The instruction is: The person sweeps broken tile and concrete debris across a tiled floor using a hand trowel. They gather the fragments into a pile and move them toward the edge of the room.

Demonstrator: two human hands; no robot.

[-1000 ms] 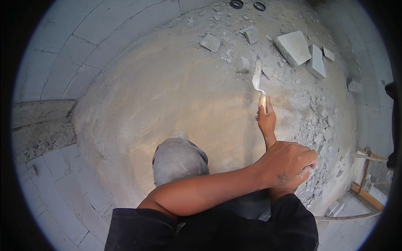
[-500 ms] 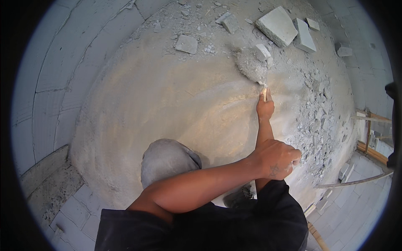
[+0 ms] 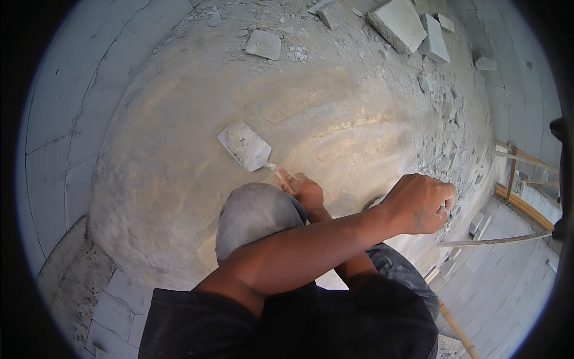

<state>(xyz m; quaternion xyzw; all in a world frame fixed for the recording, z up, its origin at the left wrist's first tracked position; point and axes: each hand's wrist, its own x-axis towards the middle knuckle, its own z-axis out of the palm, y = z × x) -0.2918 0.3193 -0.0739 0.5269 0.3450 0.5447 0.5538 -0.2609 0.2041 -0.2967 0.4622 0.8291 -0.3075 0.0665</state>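
Grey trowel (image 3: 246, 147) at the floor (image 3: 173, 179), beyond the knee (image 3: 256, 215) — handle clamped in the right hand's (image 3: 307, 192) fingers, likely for control; left hand (image 3: 420, 204) well apart — whether its curled fingers clamp anything, cannot tell.

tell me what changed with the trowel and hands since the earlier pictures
The right hand has swung the trowel leftward and down the picture, away from the larger blocks. Its grip on the handle stayed; the left hand remains curled at the right.

The forearms (image 3: 317, 248) cross, left uppermost, left hand (image 3: 417, 203) and right hand (image 3: 305, 191) curled.
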